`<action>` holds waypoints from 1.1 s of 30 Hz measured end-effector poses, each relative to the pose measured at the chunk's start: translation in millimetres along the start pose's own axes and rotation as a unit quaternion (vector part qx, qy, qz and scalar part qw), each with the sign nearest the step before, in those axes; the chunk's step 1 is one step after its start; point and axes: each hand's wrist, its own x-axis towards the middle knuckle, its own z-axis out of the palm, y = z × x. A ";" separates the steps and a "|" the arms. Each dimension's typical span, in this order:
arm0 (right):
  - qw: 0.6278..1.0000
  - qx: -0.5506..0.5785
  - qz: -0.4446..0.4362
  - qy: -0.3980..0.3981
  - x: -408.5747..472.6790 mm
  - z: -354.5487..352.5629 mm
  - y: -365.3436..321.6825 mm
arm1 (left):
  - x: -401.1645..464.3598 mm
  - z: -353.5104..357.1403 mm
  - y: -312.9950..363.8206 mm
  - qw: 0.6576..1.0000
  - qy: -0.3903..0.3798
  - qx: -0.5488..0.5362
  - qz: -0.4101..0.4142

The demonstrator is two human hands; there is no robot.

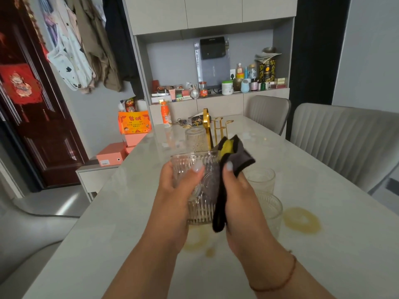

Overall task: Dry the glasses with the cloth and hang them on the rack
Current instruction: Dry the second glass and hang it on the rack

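While gripping glass (199, 186), cloth (228, 167): hands (213, 186) raised.

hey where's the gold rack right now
The gold rack stands on the table near its far end, centre of the head view, just behind the glass and cloth in the hands, with one glass already upside down on it.

Clear ribbed glass (199, 186); the cloth (234, 160) was grey, black-edged, yellow inside. Gold rack (218, 128), pale marbled desk (323, 190) with yellowish rings.
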 end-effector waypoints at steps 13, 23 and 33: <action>0.993 -0.061 -0.089 0.049 -3.1 3.1 0.2 | -4.7 3.5 -7.5 0.993 0.048 0.094 0.059; 0.996 0.081 0.041 0.009 0.0 3.8 -1.4 | 1.1 -3.2 0.4 0.999 0.021 0.023 -0.026; 0.994 -0.099 -0.040 -0.028 -2.9 4.3 -6.2 | -4.9 -2.4 2.5 1.000 0.004 -0.016 0.002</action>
